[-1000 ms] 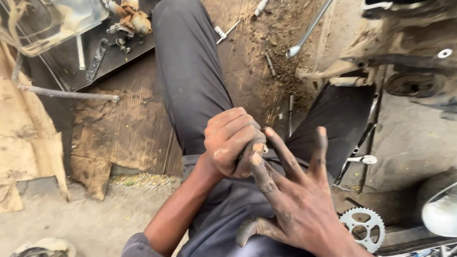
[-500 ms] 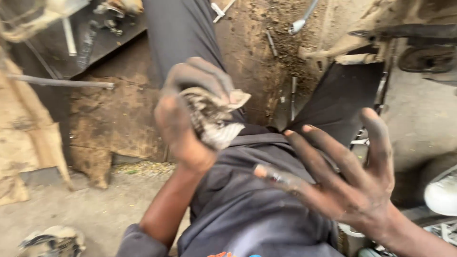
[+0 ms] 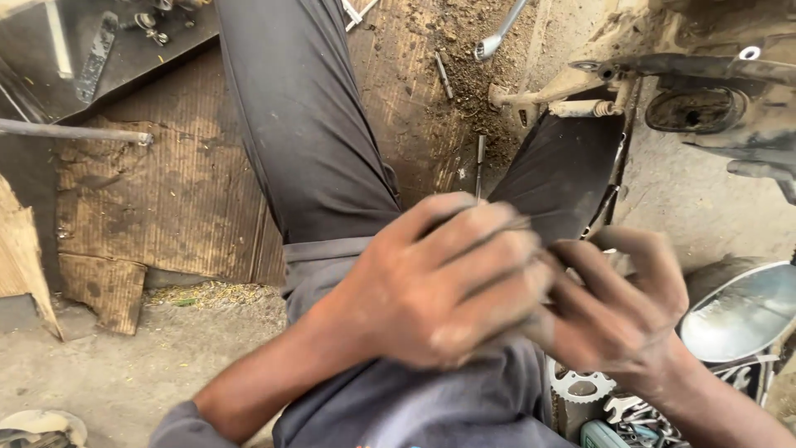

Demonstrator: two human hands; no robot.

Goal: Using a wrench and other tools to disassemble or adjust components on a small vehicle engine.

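My left hand (image 3: 439, 282) lies palm-down over my lap, fingers curled and pressed against my right hand (image 3: 618, 315). Both hands are grimy and blurred by motion. The right hand's bent fingers wrap over the left fingertips. A pale scrap of the dirty rag (image 3: 604, 253) peeks out between them; the rest of it is hidden under the left hand. Beneath the hands are my legs in dark grey trousers (image 3: 307, 141), stretched out over the ground.
Worn cardboard (image 3: 157, 199) and a metal rod (image 3: 75, 131) lie at left. A spanner (image 3: 500, 33) and a thin tool (image 3: 479, 166) rest in the dirt ahead. A greasy vehicle frame (image 3: 705, 91) stands at upper right, with a chrome guard (image 3: 742, 311) and a sprocket (image 3: 580, 386) below it.
My left hand, which held the rag up, has come down onto my right hand. The right hand's spread fingers have bent around it. The view has shifted slightly.
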